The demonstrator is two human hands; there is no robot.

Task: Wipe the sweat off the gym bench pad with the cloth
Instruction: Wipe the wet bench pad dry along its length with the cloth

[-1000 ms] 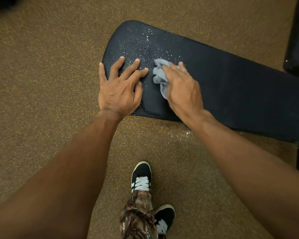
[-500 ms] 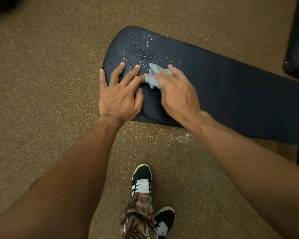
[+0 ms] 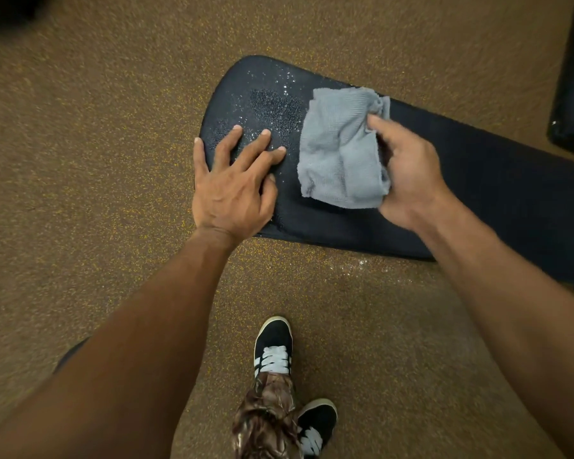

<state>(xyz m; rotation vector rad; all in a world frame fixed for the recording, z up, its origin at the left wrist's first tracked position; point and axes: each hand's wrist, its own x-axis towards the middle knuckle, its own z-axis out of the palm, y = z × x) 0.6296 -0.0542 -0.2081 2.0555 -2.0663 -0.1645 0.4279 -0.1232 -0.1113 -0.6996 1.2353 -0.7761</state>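
**At the rounded end of the pad: cloth opened out, wet patch waiting to its left**

In the centre of the frame the grey cloth (image 3: 338,154) hangs spread open over the dark gym bench pad (image 3: 478,193). The right hand (image 3: 408,173) pinches its right-hand edge, forefinger over the top fold and thumb tucked under. I can't tell whether the cloth lies flat on the pad or is held just off it.

The left hand (image 3: 232,190) is planted near the pad's rounded end with its fingers fanned wide and flat on the surface, holding nothing. It looks like a brace.

The relation that matters is where the sweat droplets (image 3: 272,107) sit. They glisten to the left and upper left of the cloth, between its left edge and the pad's rounded tip, just above the left hand's fingertips. The pad's long axis runs from upper left to lower right of the frame.

The wet patch therefore lies away from the right hand, beyond the cloth, so the likely stroke is a push leftward along that axis. The left hand is nearer the sweat but bare, and its fingers may need to clear out of the way.

Below, one black shoe (image 3: 272,346) stands on the speckled brown floor (image 3: 96,160).
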